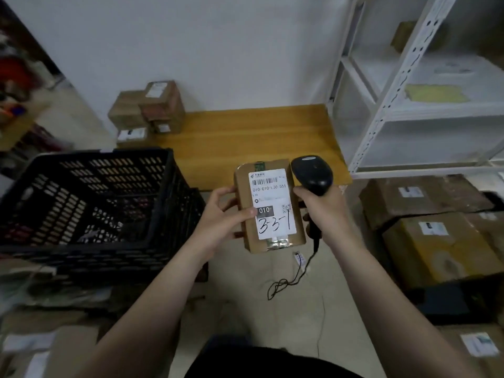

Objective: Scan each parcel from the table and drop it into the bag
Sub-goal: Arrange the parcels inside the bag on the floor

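— Where is the parcel (268, 205)?

— In the air, just short of the near edge of the wooden table (259, 132), between the two hands. The left hand (223, 214) grips its left long side, with the thumb on the label (272, 203) and the fingers curled underneath.

— Which way does it lie?

— Its long axis runs away from the person, leaning a little left at the far end. The label faces up, with the barcode at the far end and a handwritten "3-3-1" at the near end.

— And its look?

— It is a flat brown cardboard box. The white label covers most of the top and carries "010" in a dark block and a small QR code. Shiny tape crosses the near end.

— The right hand (324, 211)?

— It is wrapped round the handle of a black barcode scanner (312, 173), whose head sits just beside the parcel's far right corner. The scanner's cable (297, 271) hangs down. I cannot tell which way its window faces.

— Anything else?

— A black slotted crate (95, 200) stands to the left, and brown cartons (152, 110) are stacked at the table's far left corner.
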